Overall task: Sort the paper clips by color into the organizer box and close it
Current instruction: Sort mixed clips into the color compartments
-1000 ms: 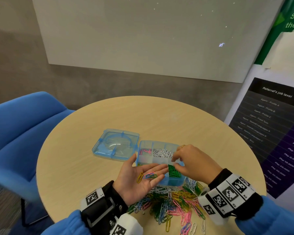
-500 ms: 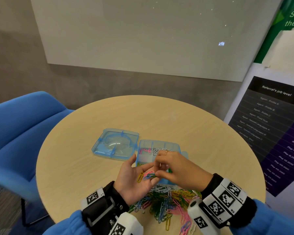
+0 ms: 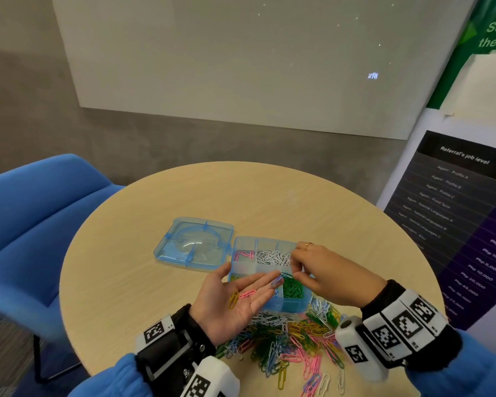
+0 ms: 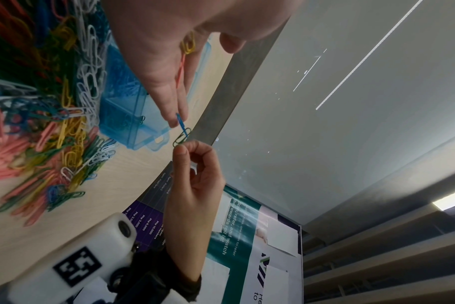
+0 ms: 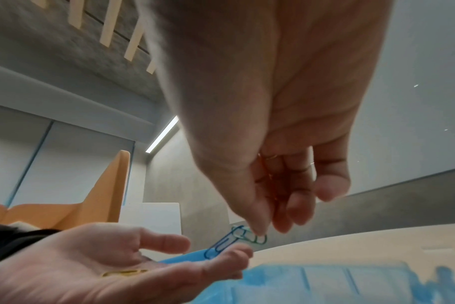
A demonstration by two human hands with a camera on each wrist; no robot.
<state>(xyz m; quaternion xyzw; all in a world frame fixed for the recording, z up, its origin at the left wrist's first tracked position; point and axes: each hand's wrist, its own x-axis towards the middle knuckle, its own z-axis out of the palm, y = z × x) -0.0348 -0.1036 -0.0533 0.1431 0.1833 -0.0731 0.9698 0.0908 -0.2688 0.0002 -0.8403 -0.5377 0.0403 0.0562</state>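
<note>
On a round wooden table [image 3: 155, 270], the left hand [image 3: 235, 299] lies palm up with its fingers straight and close together, held at about 7 o'clock of the open blue organizer box [image 3: 269, 303]. A yellow paper clip [image 3: 233, 299] and a pink paper clip [image 3: 247, 294] rest on the palm, and a blue paper clip [image 3: 277, 280] leans up from the fingertips. The right hand [image 3: 324, 270] hovers over the box from 3 o'clock, thumb and forefinger pinching a green paper clip [image 5: 257, 238] that is hooked into the blue one, its other fingers loosely curled; a ring shows on one finger. Inside the box, white clips fill the 12 o'clock compartment, a few pink ones lie at 10 o'clock, and green ones sit at 4 o'clock, just under the pinch. The box's lid [image 3: 194, 243] lies flat and open at 9 o'clock of the box, touching its edge. The unsorted pile of paper clips [image 3: 292, 342], mixed pink, yellow, green, blue and white, spreads at 6 o'clock of the box, between the two wrists. A blue chair [image 3: 29, 224] stands at 9 o'clock of the table.
</note>
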